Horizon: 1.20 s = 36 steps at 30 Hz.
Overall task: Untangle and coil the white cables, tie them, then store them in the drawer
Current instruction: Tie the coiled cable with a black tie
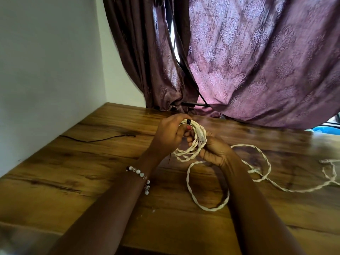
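Note:
A small coil of twisted white cable (191, 150) is held above the wooden table (92, 173), with a black tie (189, 121) wrapped round its top. My left hand (170, 135) grips the coil at the tie. My right hand (214, 150) holds the coil's right side, fingers curled round the strands. A long loose white cable (207, 207) loops on the table under my right forearm and trails off to the right, ending in a connector (254, 171). No drawer is in view.
A thin black wire (99, 139) lies on the table at the left near the white wall. Purple patterned curtains (257, 61) hang over the table's far edge. Something blue (325, 130) shows at the far right under the curtain.

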Each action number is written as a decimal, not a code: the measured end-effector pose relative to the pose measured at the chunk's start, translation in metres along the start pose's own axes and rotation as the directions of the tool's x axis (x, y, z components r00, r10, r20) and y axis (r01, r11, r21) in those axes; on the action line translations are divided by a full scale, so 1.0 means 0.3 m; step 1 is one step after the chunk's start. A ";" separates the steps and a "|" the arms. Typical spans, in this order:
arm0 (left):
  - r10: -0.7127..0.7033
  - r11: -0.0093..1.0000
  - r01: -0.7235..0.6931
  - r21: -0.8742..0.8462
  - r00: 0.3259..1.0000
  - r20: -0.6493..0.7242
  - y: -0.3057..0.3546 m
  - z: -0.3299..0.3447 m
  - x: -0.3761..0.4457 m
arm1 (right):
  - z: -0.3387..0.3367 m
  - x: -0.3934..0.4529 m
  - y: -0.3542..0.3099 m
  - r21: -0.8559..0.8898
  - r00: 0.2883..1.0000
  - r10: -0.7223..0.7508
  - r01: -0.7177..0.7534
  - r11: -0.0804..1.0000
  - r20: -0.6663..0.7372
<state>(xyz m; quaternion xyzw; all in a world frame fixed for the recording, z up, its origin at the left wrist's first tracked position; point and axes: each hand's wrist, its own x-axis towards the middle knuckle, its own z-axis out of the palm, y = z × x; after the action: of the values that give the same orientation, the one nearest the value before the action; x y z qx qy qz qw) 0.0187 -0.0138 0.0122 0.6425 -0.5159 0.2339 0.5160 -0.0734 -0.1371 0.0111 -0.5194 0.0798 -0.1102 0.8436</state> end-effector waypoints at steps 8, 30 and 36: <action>0.067 0.997 -0.067 0.038 0.998 -0.008 -0.027 0.000 0.009 | 0.023 0.003 0.003 0.175 0.998 0.027 -0.018 0.984 -0.051; -0.177 0.978 0.186 -0.096 0.980 0.088 0.006 0.036 -0.006 | 0.013 0.013 -0.044 0.010 0.898 -0.233 0.255 0.967 -0.374; -0.298 0.918 0.336 -0.210 0.935 0.192 0.008 0.023 0.009 | 0.044 0.009 -0.050 -0.331 0.802 -0.466 0.353 0.875 -0.374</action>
<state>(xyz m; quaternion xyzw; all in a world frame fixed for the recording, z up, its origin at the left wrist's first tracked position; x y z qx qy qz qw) 0.0158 -0.0211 0.0129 0.6669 -0.4681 0.0321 0.5788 -0.0690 -0.1331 0.0303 -0.5852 0.1675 -0.3956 0.6877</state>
